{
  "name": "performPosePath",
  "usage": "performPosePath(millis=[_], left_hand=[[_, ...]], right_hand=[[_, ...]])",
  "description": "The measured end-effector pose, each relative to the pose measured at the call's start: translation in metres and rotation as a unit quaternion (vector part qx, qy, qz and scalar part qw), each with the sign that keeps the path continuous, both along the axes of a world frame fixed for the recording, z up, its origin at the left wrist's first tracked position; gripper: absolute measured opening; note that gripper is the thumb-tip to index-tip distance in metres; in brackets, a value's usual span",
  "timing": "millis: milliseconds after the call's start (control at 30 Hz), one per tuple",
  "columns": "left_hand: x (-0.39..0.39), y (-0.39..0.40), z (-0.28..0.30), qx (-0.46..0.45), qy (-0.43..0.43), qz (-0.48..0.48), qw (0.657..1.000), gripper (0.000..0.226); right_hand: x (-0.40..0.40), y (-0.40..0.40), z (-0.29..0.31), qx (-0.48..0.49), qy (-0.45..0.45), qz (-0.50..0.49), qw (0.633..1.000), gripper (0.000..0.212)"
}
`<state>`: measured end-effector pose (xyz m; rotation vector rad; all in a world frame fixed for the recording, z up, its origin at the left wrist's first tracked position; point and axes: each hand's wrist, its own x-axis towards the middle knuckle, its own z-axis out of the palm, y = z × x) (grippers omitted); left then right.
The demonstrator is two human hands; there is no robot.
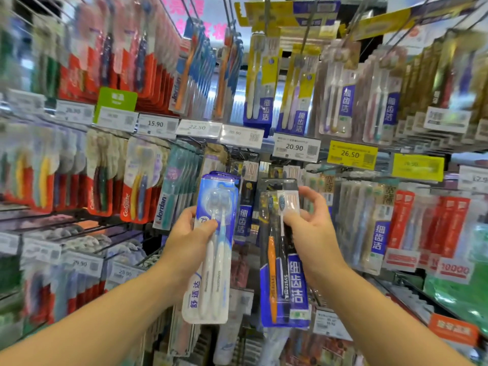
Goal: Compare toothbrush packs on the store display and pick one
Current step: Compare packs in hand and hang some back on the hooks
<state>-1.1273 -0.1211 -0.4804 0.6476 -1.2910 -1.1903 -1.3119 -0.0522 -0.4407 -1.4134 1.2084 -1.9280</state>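
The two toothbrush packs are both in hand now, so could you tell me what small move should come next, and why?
Probably bring the white pack in the left hand level beside the dark pack pinched by the right hand; both are off the hooks, tilted apart.

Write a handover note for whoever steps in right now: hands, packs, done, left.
Left hand: grips the white and blue toothbrush pack at mid-height, thumb across its front.
Right hand: pinches the dark pack, with one orange and one black brush, near its top.
Both packs are held up side by side in front of the display, apart from each other. Whether they hang free of the hooks cannot be told.
Done: two packs picked out for comparing.
Left: choose one and put the other back on its hook.
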Motion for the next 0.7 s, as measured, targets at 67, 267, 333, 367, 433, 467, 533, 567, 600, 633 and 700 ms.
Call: performPosePath(millis=[67,267,333,367,433,467,533,567,600,633,700], left_hand=[[0.006,-0.003,0.002,-0.006,-0.006,0.012,1.0,0.014],[0.023,-0.008,0.007,-0.019,-0.01,0.029,0.999,0.008],[0.031,-0.011,0.008,-0.025,-0.012,0.034,0.999,0.008],[0.035,-0.012,0.008,-0.029,-0.01,0.035,0.999,0.009],[0.044,-0.014,0.009,-0.037,-0.002,0.033,0.999,0.01],[0.049,-0.014,0.009,-0.042,0.005,0.03,0.999,0.01],[0.059,-0.015,0.009,-0.051,0.023,0.025,0.998,0.01],[0.064,-0.016,0.009,-0.055,0.029,0.022,0.998,0.01],[0.067,-0.017,0.01,-0.058,0.034,0.017,0.998,0.01],[0.07,-0.018,0.011,-0.063,0.037,0.011,0.997,0.009],[0.074,-0.019,0.012,-0.069,0.035,-0.002,0.997,0.01]], right_hand=[[0.006,-0.002,0.004,-0.018,0.042,-0.001,0.999,0.05],[0.033,-0.027,0.019,-0.045,0.061,0.033,0.997,0.049],[0.041,-0.036,0.022,-0.054,0.062,0.043,0.996,0.049],[0.044,-0.039,0.024,-0.058,0.063,0.047,0.995,0.049],[0.05,-0.046,0.028,-0.063,0.059,0.052,0.995,0.049],[0.052,-0.049,0.03,-0.064,0.054,0.052,0.995,0.049],[0.056,-0.054,0.033,-0.069,0.044,0.05,0.995,0.051],[0.058,-0.056,0.034,-0.072,0.039,0.05,0.995,0.051],[0.06,-0.059,0.036,-0.075,0.03,0.051,0.995,0.051],[0.063,-0.061,0.037,-0.078,0.021,0.052,0.995,0.05],[0.066,-0.069,0.039,-0.082,0.005,0.044,0.996,0.051]])
